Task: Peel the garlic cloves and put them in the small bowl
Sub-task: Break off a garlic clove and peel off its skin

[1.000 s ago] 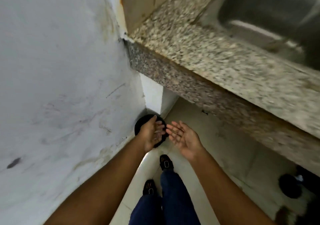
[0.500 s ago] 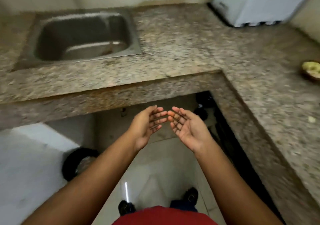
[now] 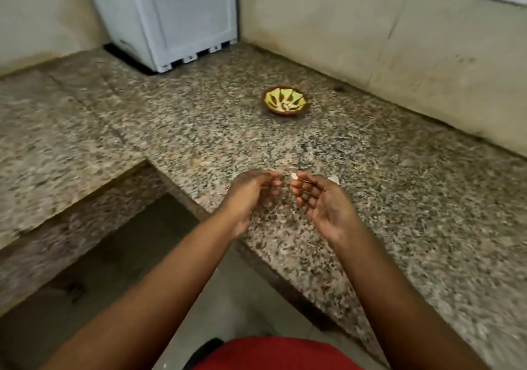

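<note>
View swung to small bowl (image 3: pixel 285 102), yellow-green, pale cloves inside; left hand (image 3: pixel 251 195), right hand (image 3: pixel 319 201) loose, empty.

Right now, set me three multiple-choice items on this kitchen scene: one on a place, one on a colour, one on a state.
1. Where does the small bowl stand?
A. on the granite counter, near the wall
B. on the floor
C. on top of the white appliance

2. What colour is the bowl's inside?
A. blue
B. yellow-green with dark marks
C. plain white

3. How is the right hand?
A. clenched in a fist
B. flat on the counter
C. open, palm up

Answers: 1 A, it stands on granite beyond the hands. 2 B, its inside shows that pattern. 3 C, its fingers lie relaxed.
</note>
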